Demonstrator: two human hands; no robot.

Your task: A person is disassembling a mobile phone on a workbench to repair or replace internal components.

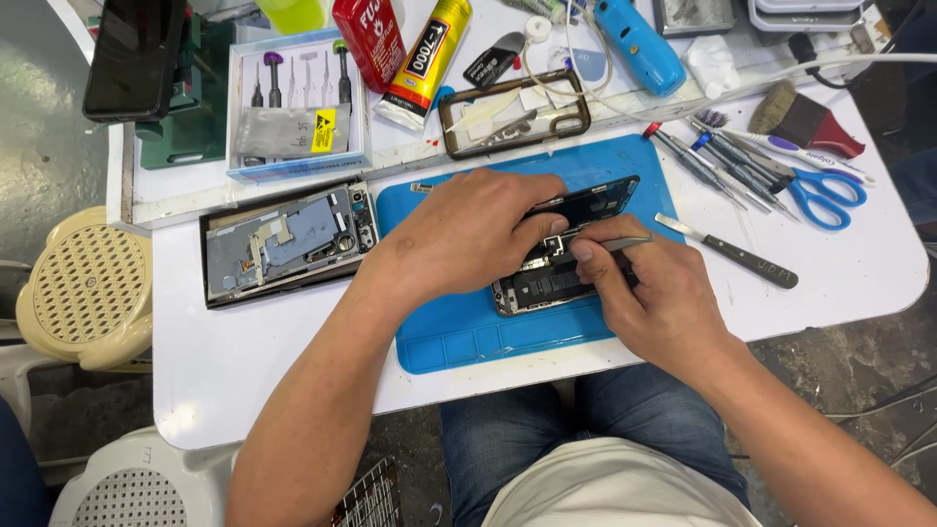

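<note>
An opened smartphone (566, 263) with its insides showing lies on a blue work mat (459, 332). My left hand (468, 234) rests across the phone's upper left part, fingers pressing down on it. My right hand (654, 298) pinches metal tweezers (617, 243), whose tips point left into the phone's middle, close to my left fingertips. Most of the phone's left half is hidden under my left hand.
A second dismantled phone body (288, 239) lies left of the mat. Right of the mat are a flat metal tool (727, 252), several screwdrivers (717, 161), blue scissors (825, 195) and a brush (805, 122). Behind: glue tube (425, 59), red bottle (369, 39), tool box (293, 107), empty phone frame (512, 112).
</note>
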